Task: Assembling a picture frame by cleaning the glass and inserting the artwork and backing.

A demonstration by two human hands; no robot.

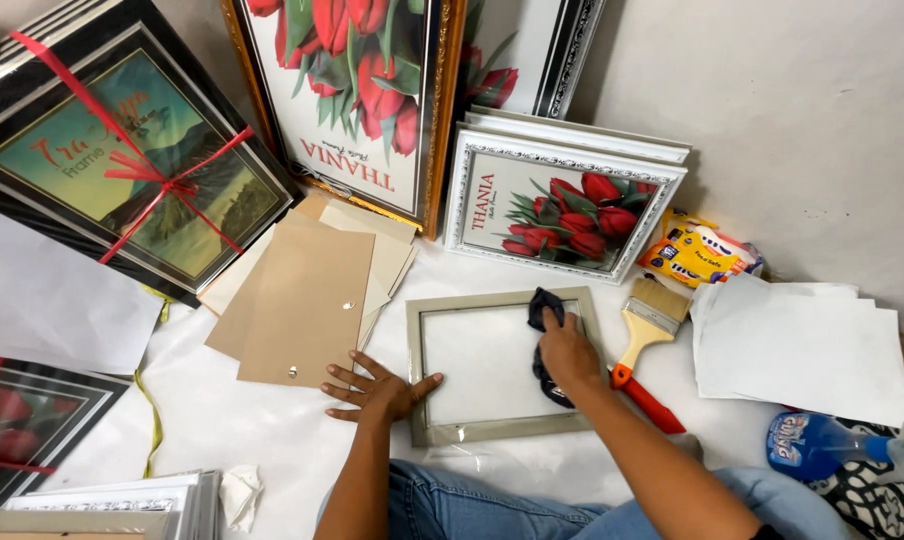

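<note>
A grey frame [502, 362] lies flat on the white-covered floor [242, 420], in front of the person's knees. The left hand [384, 390] rests spread and flat, fingers apart, on the frame's lower left corner. The right hand [569, 352] is closed on a dark cloth [544, 306], pressing it on the glass near the frame's right side. A brush [648, 330] with a red handle lies just right of the frame. Brown boards [307, 300] lie to its left. White sheets [802, 345] and a blue spray bottle [822, 445] sit further right. A white framed tulip picture [562, 205] leans against the wall behind.
</note>
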